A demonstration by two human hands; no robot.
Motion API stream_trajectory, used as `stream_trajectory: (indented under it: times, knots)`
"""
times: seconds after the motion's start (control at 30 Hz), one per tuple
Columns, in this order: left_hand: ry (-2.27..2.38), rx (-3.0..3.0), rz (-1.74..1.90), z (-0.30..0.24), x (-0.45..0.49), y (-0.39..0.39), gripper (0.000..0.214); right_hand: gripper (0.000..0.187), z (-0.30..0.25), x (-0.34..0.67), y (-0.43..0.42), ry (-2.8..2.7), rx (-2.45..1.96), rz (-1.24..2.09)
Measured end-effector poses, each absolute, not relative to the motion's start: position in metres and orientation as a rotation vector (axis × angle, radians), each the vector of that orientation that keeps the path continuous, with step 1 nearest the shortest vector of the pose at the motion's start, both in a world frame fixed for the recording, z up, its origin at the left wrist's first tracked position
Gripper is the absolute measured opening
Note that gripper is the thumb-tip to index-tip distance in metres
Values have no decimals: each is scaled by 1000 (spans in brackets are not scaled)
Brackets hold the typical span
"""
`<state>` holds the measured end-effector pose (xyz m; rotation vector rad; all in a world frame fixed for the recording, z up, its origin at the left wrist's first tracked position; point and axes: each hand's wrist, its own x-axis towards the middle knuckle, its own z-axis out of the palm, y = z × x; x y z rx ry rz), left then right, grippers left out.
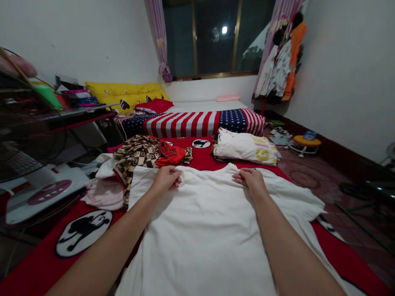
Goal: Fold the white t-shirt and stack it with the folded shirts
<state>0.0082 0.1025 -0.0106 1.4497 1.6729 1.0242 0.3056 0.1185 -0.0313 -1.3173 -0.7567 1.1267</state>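
Note:
A white T-shirt (pixel 206 230) lies spread over the red patterned blanket (pixel 37 263), its neckline at the far end. My left hand (pixel 167 178) pinches the cloth at the left side of the collar. At the right side of the collar, my right hand (pixel 250 180) has its fingers closed on the same shirt. Just beyond my left hand sits a heap of brown checkered clothing (pixel 138 154) with a red piece (pixel 171 154) on it. Past my right hand rests a stack of folded clothes, a white garment with yellow letters (pixel 243 146) on top.
A fan (pixel 27 123) stands close on the left, near a cluttered table (pixel 89 109). Behind is a bed with a striped, starred cover (pixel 185 123) and a long yellow cushion (pixel 123 94). A small orange stool (pixel 305 142) and hanging clothes (pixel 280 70) are on the right.

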Motion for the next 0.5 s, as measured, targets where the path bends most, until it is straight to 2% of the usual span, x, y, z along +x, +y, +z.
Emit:
stream_trajectory:
  times: [0.1, 0.17, 0.2, 0.3, 0.37, 0.5]
  knots:
    - [1627, 1452, 1065, -8, 12, 103, 15, 69, -30, 300, 118, -756, -1278, 1179]
    - [1602, 1451, 1070, -7, 14, 101, 17, 75, -31, 298, 118, -772, -1265, 1261]
    - [1590, 1450, 1072, -7, 14, 100, 19, 69, -32, 298, 119, -776, -1264, 1294]
    - [1572, 1443, 1094, -6, 14, 96, 24, 33, -34, 299, 121, -745, -1248, 1306]
    - [1554, 1406, 1159, -5, 12, 96, 26, 17, -33, 301, 123, -693, -1211, 1235]
    - [1469, 1226, 1417, -1, 11, 104, 20, 14, -28, 305, 126, -584, -1095, 1032]
